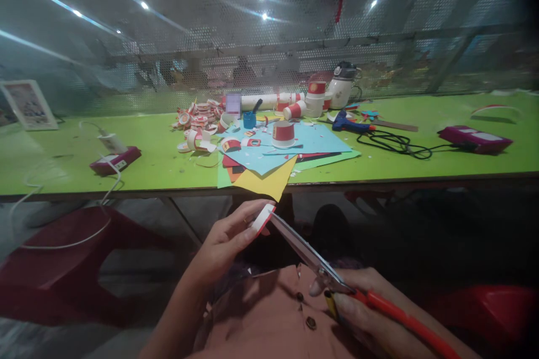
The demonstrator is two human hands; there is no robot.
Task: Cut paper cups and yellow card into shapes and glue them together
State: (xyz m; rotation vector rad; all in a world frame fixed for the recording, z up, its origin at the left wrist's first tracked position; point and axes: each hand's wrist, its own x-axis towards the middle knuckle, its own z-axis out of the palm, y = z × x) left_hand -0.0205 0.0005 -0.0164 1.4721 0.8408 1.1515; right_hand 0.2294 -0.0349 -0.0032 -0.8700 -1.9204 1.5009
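Observation:
Between the thumb and fingers of my left hand (236,231) is a small white paper piece (264,220) with a red edge. My right hand (366,297) grips a pair of scissors (305,251) by its red handles, and the blades point up and left. Their tips touch or nearly touch the paper piece. Both hands are above my lap, in front of the table edge. Beyond them, an upturned red and white paper cup (283,134) stands on light blue paper (322,141), with cut cup pieces (231,145) beside it.
A green table (177,171) holds a heap of cut cup pieces (204,115), a blue glue gun (346,122), stacked paper cups (315,102), a white jug (340,87) and two purple power blocks (475,139). Yellow paper (272,179) overhangs the front edge. A dark red stool (59,263) stands left.

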